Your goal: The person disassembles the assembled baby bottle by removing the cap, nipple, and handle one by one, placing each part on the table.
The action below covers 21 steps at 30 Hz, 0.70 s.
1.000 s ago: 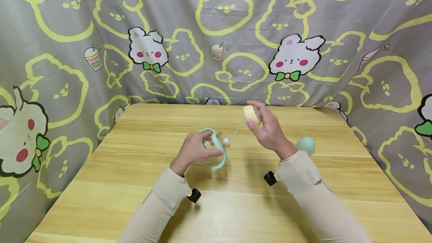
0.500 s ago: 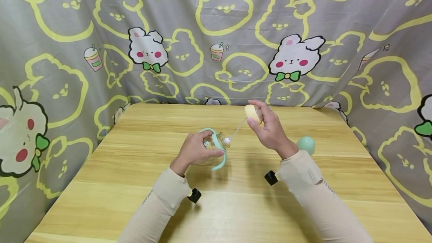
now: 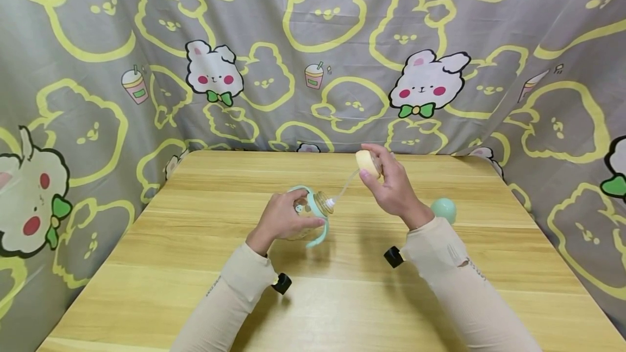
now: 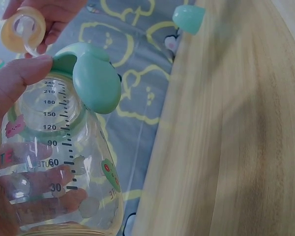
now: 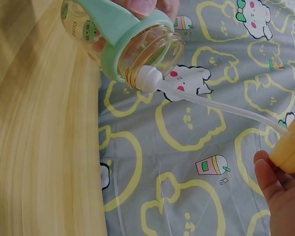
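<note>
Your left hand grips the bottle, fingers curled round it. Your right hand pinches the yellow cap; its straw ends at the bottle's mouth.

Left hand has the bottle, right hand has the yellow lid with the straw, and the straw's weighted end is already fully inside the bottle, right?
Not quite. The straw's white end sits at the bottle mouth, outside the rim, as the right wrist view shows. The rest holds: the left hand grips the bottle and the right hand holds the yellow lid.
</note>
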Tool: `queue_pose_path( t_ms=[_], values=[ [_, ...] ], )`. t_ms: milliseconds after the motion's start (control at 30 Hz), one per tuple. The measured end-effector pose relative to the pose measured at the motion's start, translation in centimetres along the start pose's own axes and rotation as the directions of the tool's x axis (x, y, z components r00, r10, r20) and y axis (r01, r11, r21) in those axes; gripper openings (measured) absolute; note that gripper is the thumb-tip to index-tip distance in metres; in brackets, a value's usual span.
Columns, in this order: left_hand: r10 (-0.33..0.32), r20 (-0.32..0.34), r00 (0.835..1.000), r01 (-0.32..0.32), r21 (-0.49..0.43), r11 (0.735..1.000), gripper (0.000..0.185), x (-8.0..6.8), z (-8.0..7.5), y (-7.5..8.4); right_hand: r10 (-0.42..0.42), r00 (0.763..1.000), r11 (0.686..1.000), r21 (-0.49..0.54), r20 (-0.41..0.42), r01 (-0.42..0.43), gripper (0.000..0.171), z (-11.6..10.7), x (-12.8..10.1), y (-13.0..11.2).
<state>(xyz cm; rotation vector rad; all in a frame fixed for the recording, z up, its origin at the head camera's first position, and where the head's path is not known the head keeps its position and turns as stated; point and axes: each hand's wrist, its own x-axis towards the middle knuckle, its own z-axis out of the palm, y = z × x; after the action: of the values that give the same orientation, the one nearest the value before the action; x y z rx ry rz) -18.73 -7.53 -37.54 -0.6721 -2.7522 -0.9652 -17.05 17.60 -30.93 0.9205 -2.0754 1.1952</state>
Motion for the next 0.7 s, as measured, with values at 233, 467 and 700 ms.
queue_pose_path(
  t_ms=[233, 467, 700],
  values=[
    [-0.012, 0.008, 1.000, 0.012, -0.004, 1.000, 0.052, 0.0, 0.0, -0.1, 0.005, 1.000, 1.000, -0.007, 0.003, -0.005, 0.042, -0.3, 0.3, -1.3],
    [-0.010, 0.010, 1.000, 0.010, 0.006, 1.000, 0.055, 0.1, 0.1, -0.2, 0.016, 1.000, 1.000, -0.014, 0.007, -0.016, 0.043, -0.3, 0.0, -0.7],
    [0.000, 0.011, 1.000, 0.000, 0.002, 1.000, 0.053, 0.0, 0.1, -0.2, 0.046, 0.999, 0.999, -0.018, 0.020, -0.045, 0.048, 0.4, -0.7, 2.0]
  ],
)
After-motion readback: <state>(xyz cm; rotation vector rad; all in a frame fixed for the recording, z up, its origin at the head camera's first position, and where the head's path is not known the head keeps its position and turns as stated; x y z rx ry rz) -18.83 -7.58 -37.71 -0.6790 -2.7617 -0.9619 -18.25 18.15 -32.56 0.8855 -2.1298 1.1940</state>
